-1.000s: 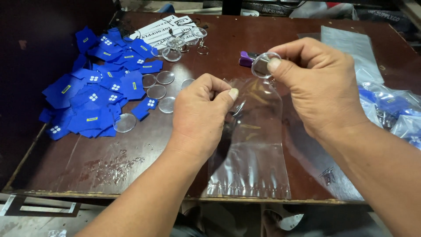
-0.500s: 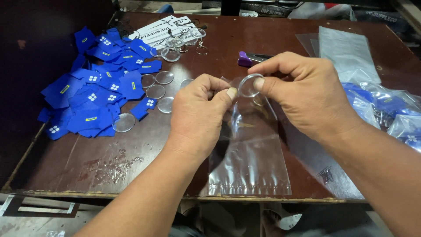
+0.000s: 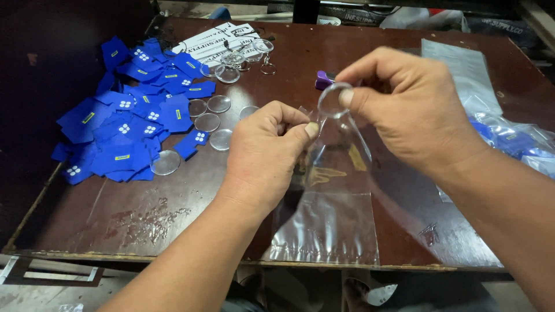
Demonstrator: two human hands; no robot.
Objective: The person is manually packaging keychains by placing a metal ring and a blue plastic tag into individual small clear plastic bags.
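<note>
A single head-worn camera looks steeply down and forward onto the brown worktop (image 3: 173,225) from close above. Both forearms enter from the bottom edge, and no second view overlaps it.

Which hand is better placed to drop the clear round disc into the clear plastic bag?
The right hand: it already pinches the clear round disc just above the clear plastic bag, whose mouth the left hand holds.

Hands (image 3: 341,130) w/ clear disc (image 3: 333,100), bag (image 3: 330,196)
</note>
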